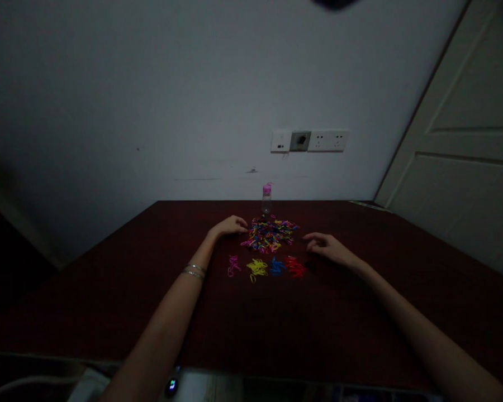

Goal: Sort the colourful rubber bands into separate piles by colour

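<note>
A mixed heap of small multicoloured rubber bands (pixel 270 234) lies on the dark red table. At its left edge is my left hand (pixel 231 225), fingers stretched towards the bands and slightly apart; I see nothing held. My right hand (pixel 326 247) hovers or rests to the right of the heap, fingers loosely bent, apart and holding nothing visible. In front of the heap, sorted by colour, lie a few pink bands (pixel 233 265), a yellow group (pixel 257 268), a blue group (pixel 276 266) and a red group (pixel 294 267), the red one nearest my right hand.
Behind the heap stands a small clear bottle (pixel 266 202) with a pink cap. The table (pixel 339 329) meets a pale wall with sockets (pixel 327 141). A panelled door (pixel 456 167) rises at the right. A small lit device (pixel 172 385) sits below the table's front edge.
</note>
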Tool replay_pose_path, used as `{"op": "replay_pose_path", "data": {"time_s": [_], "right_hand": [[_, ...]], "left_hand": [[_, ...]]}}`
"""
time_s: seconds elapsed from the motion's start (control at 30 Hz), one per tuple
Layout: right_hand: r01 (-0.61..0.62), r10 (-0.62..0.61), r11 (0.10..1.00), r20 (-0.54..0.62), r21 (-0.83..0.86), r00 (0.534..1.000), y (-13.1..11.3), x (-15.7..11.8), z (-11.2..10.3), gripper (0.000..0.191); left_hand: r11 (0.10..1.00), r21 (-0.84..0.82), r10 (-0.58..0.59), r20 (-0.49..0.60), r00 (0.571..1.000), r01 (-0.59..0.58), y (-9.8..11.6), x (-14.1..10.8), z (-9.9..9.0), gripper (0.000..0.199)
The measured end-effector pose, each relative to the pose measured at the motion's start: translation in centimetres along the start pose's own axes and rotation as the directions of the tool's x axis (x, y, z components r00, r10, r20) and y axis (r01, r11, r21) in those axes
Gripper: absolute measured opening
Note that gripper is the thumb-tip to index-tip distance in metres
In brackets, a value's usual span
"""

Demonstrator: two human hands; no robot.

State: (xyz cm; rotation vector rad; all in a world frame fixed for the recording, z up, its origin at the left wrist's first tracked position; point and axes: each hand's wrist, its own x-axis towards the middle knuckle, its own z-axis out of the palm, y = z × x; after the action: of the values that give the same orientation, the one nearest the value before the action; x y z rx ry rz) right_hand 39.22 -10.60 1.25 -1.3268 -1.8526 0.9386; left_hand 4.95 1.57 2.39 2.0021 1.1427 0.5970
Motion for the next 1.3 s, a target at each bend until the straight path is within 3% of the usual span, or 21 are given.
{"op": "replay_pose_path", "data": {"time_s": [0.07, 0.3, 0.73, 0.93, 1.0, 1.13, 1.2, 1.3], "right_hand": [[-0.006, 0.006, 1.0, 0.005, -0.002, 1.0, 0.0, -0.1, 0.1, 0.035], [0.01, -0.01, 1.0, 0.023, -0.019, 1.0, 0.2, -0.2, 0.2, 0.033], [-0.01, 0.01, 1.0, 0.014, -0.025, 1.0, 0.1, -0.4, 0.2, 0.031], [0.004, -0.004, 1.0, 0.019, -0.03, 1.0, 0.4, -0.2, 0.2, 0.031], [0.003, -0.003, 0.999, 0.014, -0.038, 1.0, 0.5, -0.2, 0.2, 0.031], [0.001, 0.0, 0.998, 0.011, -0.061, 1.0, 0.7, -0.2, 0.2, 0.031], [-0.003, 0.004, 0.998, 0.011, -0.056, 1.0, 0.8, -0.2, 0.2, 0.032], [-0.002, 0.002, 1.0, 0.018, -0.031, 1.0, 0.8, -0.3, 0.2, 0.034]], "left_hand": [[0.999, 0.052, -0.01, 0.052, 0.999, 0.008, 0.7, 0.2, 0.2, 0.033], [0.986, 0.164, 0.043, -0.023, 0.999, -0.038, 1.0, 0.3, 1.0, 0.018], [0.991, 0.128, 0.064, -0.159, 0.985, -0.044, -0.3, 0.1, 1.0, 0.017], [0.996, 0.043, 0.083, -0.181, 0.98, -0.076, 1.1, 0.4, 1.2, 0.017], [0.994, 0.043, 0.107, -0.128, 0.986, -0.103, 2.2, 0.5, 2.0, 0.016], [0.981, 0.08, 0.17, 0.107, 0.98, -0.179, 5.4, 0.4, 4.9, 0.014], [0.97, 0.075, 0.208, 0.226, 0.952, -0.23, 7.4, 0.0, 6.6, 0.013], [0.955, 0.056, 0.24, 0.433, 0.869, -0.292, 10.5, -0.9, 8.7, 0.015]]}}
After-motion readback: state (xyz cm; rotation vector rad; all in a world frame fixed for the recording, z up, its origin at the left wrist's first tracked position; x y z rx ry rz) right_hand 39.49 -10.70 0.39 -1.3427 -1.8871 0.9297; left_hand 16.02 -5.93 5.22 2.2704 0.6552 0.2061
